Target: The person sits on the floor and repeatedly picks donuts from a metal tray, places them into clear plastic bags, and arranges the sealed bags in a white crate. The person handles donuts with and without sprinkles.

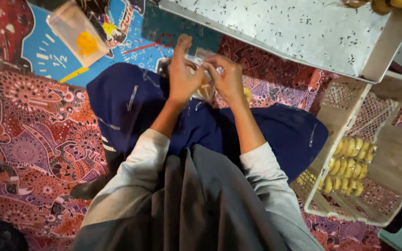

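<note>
The clear plastic packet [204, 74] sits between my two hands, out past my knees at twelve o'clock, over the edge of my dark blue skirt [201, 125]. My left hand [181, 76] pinches its left side, one finger pointing up; my right hand [231, 80] pinches the right edge with curled fingertips, so both are equally near. Which way its long side runs I cannot tell. Below lies a patterned red mat [38, 139]. At three o'clock a plastic basket [338, 111] holds rows of yellow snacks [350, 165]; at eleven lies a clear tub [77, 32].

Patterned mat [38, 139] bears crate [345, 116] (white), tray [303, 32].
</note>
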